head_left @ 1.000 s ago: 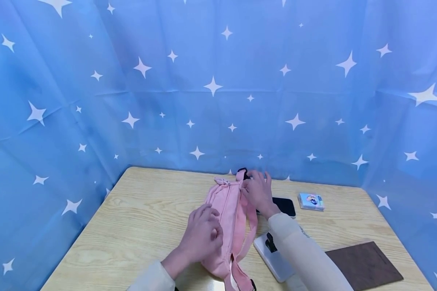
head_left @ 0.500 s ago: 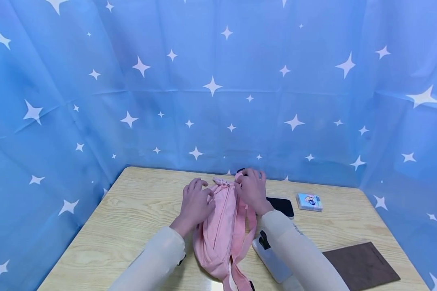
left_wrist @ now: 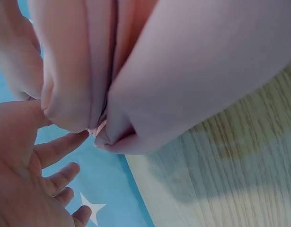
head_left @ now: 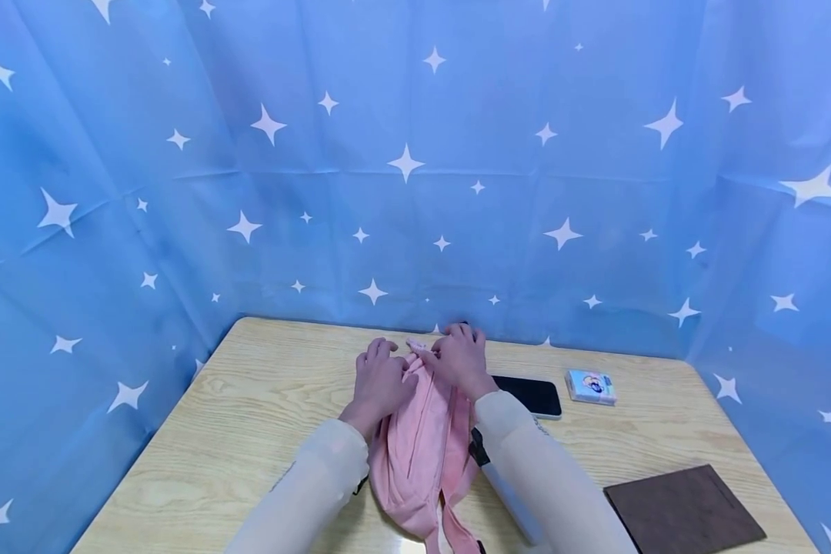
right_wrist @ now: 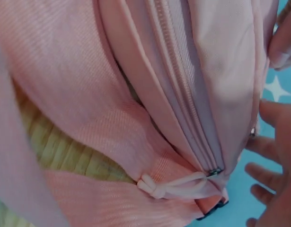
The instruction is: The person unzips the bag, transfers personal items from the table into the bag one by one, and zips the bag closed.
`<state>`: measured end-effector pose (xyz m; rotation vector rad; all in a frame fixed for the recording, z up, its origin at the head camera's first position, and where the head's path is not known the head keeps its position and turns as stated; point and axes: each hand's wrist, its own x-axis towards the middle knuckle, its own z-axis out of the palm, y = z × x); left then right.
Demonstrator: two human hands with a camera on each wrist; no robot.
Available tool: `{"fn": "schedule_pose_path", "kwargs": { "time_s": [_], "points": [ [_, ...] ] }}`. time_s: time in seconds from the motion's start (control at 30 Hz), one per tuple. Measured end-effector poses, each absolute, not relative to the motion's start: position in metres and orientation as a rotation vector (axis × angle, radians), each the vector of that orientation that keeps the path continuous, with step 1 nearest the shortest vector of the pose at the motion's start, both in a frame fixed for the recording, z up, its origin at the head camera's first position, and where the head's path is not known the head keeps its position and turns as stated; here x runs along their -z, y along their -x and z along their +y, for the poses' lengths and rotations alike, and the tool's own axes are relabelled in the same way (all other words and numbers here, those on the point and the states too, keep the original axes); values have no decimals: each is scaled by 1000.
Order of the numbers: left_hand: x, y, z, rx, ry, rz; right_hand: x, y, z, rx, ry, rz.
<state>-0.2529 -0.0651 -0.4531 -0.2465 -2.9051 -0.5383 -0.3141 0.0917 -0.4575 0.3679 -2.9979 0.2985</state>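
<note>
Head view, pink bag between left hand and right hand, fingertips against it, pinch unclear

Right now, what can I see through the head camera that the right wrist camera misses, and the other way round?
Only the head view shows the phone, the little blue packet, the flat brown piece and a partly hidden pale thing.

Only the right wrist view shows the zip's teeth up close, along with a knotted pull cord lying over the strap.

Both show the pink bag, its strap, the right hand, some wooden tabletop and the starry blue backdrop.
</note>
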Motion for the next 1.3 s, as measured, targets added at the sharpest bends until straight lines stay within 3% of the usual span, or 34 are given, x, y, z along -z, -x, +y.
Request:
{"fn": "schedule_pose_path", "kwargs": {
  "time_s": [0.57, 1.3],
  "points": [
    [460, 257, -67, 436, 200, -2976, 456, 308, 108, -563, -369, -2974],
    [458, 292, -46, 449, 430, -3018, 466, 297, 122, -716, -415, -2694]
  ]
}}
